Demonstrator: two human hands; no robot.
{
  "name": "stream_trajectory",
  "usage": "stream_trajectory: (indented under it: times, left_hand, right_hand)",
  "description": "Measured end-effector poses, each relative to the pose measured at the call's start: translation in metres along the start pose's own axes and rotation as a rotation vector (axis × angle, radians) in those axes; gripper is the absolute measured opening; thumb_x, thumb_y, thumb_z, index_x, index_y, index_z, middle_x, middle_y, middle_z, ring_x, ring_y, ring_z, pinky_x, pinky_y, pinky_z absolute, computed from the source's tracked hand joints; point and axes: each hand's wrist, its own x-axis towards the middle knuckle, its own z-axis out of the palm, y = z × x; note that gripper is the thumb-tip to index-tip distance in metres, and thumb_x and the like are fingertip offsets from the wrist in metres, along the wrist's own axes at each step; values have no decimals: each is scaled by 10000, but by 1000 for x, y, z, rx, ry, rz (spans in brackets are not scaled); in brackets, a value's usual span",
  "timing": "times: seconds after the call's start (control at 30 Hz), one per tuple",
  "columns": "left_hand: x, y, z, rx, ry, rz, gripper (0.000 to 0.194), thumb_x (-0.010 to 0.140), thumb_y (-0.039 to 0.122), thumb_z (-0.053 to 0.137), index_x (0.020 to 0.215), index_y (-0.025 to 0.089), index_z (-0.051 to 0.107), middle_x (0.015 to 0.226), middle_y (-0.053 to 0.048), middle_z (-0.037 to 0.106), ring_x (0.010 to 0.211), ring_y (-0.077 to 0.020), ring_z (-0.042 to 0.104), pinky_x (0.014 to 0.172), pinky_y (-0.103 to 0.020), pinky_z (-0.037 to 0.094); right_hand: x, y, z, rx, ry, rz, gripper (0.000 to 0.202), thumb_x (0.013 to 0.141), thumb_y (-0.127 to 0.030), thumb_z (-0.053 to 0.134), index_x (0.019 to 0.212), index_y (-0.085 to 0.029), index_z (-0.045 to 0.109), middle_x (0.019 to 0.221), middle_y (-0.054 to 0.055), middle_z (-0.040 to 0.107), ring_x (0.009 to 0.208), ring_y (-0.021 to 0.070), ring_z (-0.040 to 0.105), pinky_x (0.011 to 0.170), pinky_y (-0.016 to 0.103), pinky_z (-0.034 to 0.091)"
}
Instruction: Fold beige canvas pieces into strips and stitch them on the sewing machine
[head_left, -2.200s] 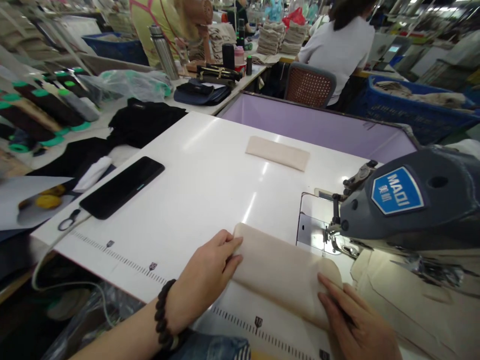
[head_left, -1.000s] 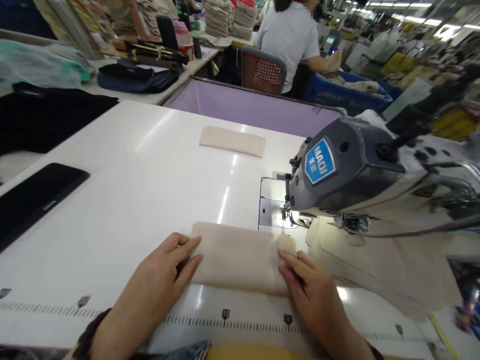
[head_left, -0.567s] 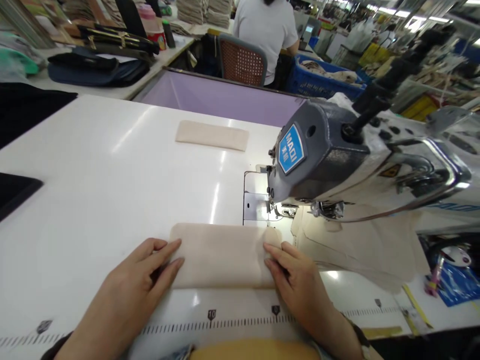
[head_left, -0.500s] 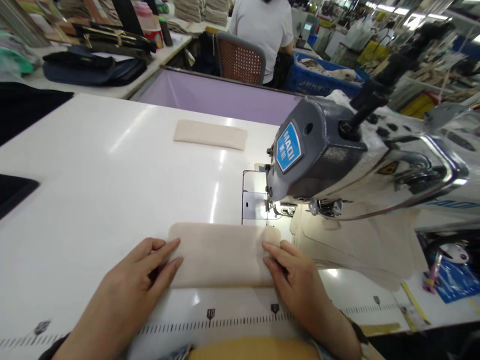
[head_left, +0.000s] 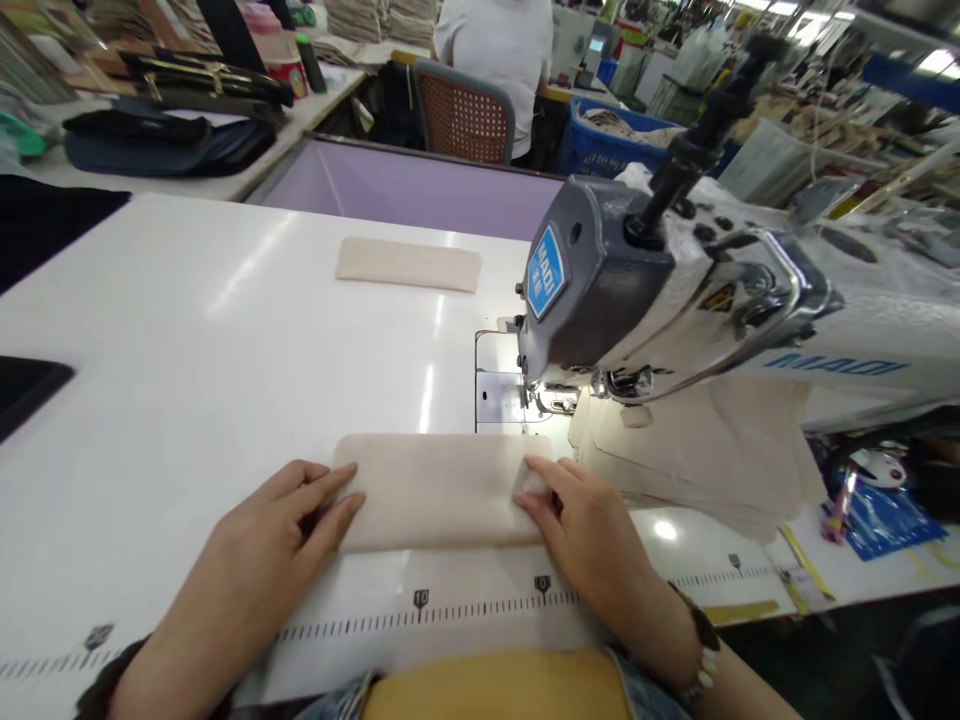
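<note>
Two beige fabric strips: my left hand [head_left: 281,525] and right hand [head_left: 581,520] press open fingers on the near strip [head_left: 439,490]; the far strip [head_left: 409,264] lies beyond, sewing machine [head_left: 600,290] alongside.

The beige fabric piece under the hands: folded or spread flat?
Folded. The fabric piece lies as a narrow band with a rounded doubled near edge; left hand and right hand press its ends.

fabric piece [head_left: 439,490] on table [head_left: 187,330] | sewing machine [head_left: 615,290] behind-right | second piece [head_left: 409,264] far behind
</note>
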Motion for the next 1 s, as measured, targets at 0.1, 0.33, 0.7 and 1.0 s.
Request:
stream_trajectory:
  times: [0.1, 0.33, 0.7, 1.0]
  left_hand:
    - [0, 2, 0, 43, -4, 16, 394, 856, 503, 374, 943, 205, 616, 897, -33, 611, 772, -187, 614, 731, -308, 498]
    - [10, 13, -2, 273, 2, 262, 315, 892, 309, 328, 952, 145, 591, 1153, -151, 508, 1046, -300, 501, 864, -477, 431]
    - [30, 76, 17, 360, -210, 446, 240, 911, 216, 356, 993, 116, 558, 966, -101, 573, 886, -237, 499, 843, -442, 429]
    - [18, 58, 43, 354, -52, 372, 453, 930, 354, 274, 1302, 112, 362, 1372, -166, 332, 1246, -302, 301, 1011, -500, 283]
  right_hand:
    - [1, -3, -6, -183, -16, 31, 237, 799, -290, 610, 1015, -195, 622, 762, 38, 609, 599, 173, 575, 511, 268, 440]
    - [6, -12, -12, -315, 21, -200, 239, 786, -132, 578, 1023, -131, 609, 1111, 158, 547, 1003, 296, 518, 830, 447, 461]
    - [13, -28, 17, -181, -53, -456, 288, 852, -237, 510, 1091, -87, 572, 1212, 169, 524, 1145, 301, 433, 1005, 495, 318]
    - [-5, -18, 40, -181, -41, -359, 478, 933, -433, 268, 1361, -222, 293, 1452, 91, 241, 1324, 285, 158, 988, 674, 117]
